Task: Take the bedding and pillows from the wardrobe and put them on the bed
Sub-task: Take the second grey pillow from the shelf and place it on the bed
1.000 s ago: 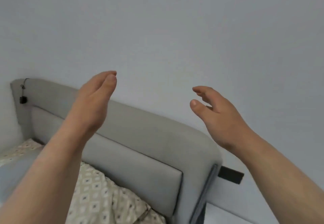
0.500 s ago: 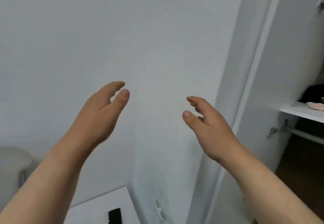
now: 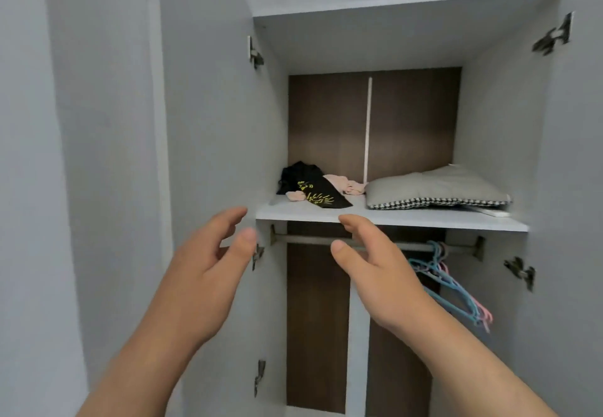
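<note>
The white wardrobe stands open in front of me, its shelf [image 3: 424, 219] at about hand height. A flat grey pillow [image 3: 434, 186] with a houndstooth edge lies on the right half of the shelf. My left hand [image 3: 208, 269] and my right hand [image 3: 375, 266] are both raised in front of the shelf's front edge, fingers apart, holding nothing. The pillow lies up and to the right of my right hand, apart from it. The bed is out of view.
A black garment with yellow print [image 3: 310, 188] and a pink cloth [image 3: 346, 184] lie on the shelf's left half. Below the shelf runs a rail [image 3: 310, 240] with several blue and pink hangers [image 3: 450, 286]. Both doors stand open, the left one [image 3: 208, 122] close to my left hand.
My view has swung right from the bed's headboard, past the wall, to the open wardrobe. Both hands stayed raised and empty in front of me.
</note>
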Motion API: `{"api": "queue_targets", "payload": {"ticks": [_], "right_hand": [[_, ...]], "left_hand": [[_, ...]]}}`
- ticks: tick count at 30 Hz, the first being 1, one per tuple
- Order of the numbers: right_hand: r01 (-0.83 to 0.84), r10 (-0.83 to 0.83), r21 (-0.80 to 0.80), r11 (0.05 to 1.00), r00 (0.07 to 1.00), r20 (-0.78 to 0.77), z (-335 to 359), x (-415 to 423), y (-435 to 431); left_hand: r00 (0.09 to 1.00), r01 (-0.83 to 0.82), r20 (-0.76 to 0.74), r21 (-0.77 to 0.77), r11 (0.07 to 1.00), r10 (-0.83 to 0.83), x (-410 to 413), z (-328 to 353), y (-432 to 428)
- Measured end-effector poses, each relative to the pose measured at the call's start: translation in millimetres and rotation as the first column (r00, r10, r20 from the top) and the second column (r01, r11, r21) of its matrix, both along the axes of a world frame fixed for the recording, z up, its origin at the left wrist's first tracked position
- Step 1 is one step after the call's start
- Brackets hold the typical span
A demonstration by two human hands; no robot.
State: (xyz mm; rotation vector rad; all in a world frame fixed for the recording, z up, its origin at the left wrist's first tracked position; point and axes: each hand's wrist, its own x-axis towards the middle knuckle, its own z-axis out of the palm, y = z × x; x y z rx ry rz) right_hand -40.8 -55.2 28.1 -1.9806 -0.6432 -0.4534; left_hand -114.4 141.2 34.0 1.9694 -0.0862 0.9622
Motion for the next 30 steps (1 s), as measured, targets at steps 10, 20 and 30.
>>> {"api": "queue_targets", "payload": {"ticks": [10, 20, 30], "right_hand": [[0.385, -0.383, 0.073, 0.920, 0.923, -0.042, -1.7, 80.4, -126.1], [0.516, -0.518, 0.108, 0.850, 0.855, -0.009, 12.4, 210.7, -220.5], [0.644, -0.644, -0.003, 0.765, 0.764, -0.043, 37.8, 357.9, -261.1]], "left_hand": [[0.963, 0.265, -0.050, 0.013, 0.964, -0.264, 152.7, 15.2, -107.0], [0.972, 0.230, -0.076, 0.159, 0.960, -0.221, 290.1, 30.3, -204.0], [0.949, 0.241, -0.241, 0.144, 0.960, -0.202, 454.2, 55.4, -231.8]]}}
